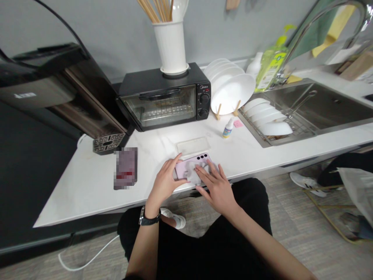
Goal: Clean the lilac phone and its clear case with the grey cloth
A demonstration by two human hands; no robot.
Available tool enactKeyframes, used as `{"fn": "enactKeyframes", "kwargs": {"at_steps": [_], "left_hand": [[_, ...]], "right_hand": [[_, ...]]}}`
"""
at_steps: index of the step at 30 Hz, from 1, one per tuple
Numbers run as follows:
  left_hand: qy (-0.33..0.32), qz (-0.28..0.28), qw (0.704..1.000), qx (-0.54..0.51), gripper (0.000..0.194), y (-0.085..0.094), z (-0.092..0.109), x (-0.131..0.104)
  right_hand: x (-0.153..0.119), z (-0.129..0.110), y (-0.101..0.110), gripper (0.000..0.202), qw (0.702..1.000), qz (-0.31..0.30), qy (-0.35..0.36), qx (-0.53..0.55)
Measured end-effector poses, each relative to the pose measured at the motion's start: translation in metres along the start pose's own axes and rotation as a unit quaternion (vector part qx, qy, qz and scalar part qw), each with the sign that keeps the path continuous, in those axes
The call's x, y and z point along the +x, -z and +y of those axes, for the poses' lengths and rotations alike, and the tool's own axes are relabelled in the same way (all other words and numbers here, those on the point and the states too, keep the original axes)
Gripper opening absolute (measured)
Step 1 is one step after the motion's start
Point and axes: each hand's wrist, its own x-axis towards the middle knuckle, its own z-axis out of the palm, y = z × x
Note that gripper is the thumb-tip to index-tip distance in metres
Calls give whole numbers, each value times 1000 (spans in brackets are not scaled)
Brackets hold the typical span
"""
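Observation:
A pale pink phone (183,167) lies face down, camera lenses up, near the front edge of the white counter (87,182). My left hand (164,182) grips its left end and holds it steady. My right hand (214,182) presses a small whitish cloth (194,173) flat onto the phone's back with spread fingers. A clear phone case (192,146) lies just behind the phone. A small white dropper bottle (228,128) stands further right.
A black toaster oven (163,97) with a white utensil holder (171,46) on top stands behind. White plates (233,87) lean in a rack beside the steel sink (320,107). A blurred dark item (126,168) lies to the left, a black appliance (58,89) beyond it.

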Motion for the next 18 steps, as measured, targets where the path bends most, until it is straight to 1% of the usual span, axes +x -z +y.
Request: {"fn": "enactKeyframes", "kwargs": {"at_steps": [4, 7, 13, 18], "left_hand": [[7, -1, 1000, 8, 74, -1, 1, 1], [9, -4, 1000, 7, 75, -1, 2, 2], [4, -6, 1000, 7, 74, 1, 2, 2], [-1, 3, 1000, 6, 74, 0, 1, 1]], "right_hand": [[0, 17, 4, 43, 999, 23, -38, -25], [3, 23, 5, 43, 996, 39, -65, -48], [10, 16, 3, 45, 993, 51, -86, -68], [19, 2, -8, 47, 995, 49, -66, -51]]}}
